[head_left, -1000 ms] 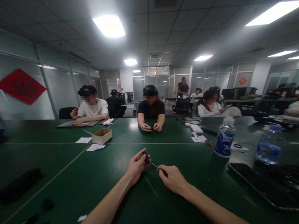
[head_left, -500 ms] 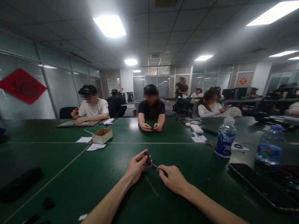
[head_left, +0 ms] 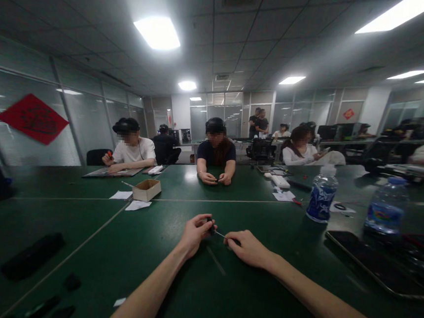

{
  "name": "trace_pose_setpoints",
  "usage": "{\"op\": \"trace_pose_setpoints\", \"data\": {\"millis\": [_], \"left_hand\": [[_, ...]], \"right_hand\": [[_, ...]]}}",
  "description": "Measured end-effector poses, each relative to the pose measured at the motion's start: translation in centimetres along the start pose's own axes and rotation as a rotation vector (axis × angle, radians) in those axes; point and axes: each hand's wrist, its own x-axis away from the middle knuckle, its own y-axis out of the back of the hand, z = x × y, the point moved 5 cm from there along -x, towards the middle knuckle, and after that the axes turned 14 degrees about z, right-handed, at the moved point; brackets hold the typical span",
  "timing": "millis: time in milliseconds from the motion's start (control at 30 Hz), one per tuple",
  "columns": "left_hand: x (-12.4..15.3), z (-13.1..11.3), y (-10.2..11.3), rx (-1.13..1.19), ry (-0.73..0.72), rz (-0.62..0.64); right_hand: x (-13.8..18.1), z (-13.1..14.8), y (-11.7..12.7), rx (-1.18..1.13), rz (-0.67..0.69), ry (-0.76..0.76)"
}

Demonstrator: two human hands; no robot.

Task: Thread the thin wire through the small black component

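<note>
My left hand is closed around a small black part, pinched between thumb and fingers just above the green table. My right hand is closed on the handle of a thin screwdriver, whose metal shaft points left into the black part. Both forearms stretch out from the bottom of the view and the hands sit a few centimetres apart.
Two water bottles and a dark phone lie to the right. A small cardboard box with papers sits ahead left. Black items lie at the near left. Other people sit across the table.
The view has tilted slightly, so hands and table objects sit a little lower and closer. Both hands keep their grip with hardly any shift.
</note>
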Motion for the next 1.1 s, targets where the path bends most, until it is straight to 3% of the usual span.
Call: {"op": "trace_pose_setpoints", "data": {"millis": [333,700,900,1100], "left_hand": [[0.1,0.1,-0.3,-0.001,0.023,0.039],[0.1,0.5,-0.2,-0.022,0.028,0.071],[0.1,0.6,-0.1,-0.029,0.032,0.026],[0.1,1.2,-1.1,-0.160,0.061,0.146]], "right_hand": [[0.1,0.0,0.4,-0.051,0.109,-0.013],[-0.2,-0.7,-0.7,-0.028,0.017,-0.055],[-0.4,-0.9,-1.1,-0.075,-0.066,-0.096],[-1.0,-2.9,-0.7,-0.290,-0.378,-0.175]]}}
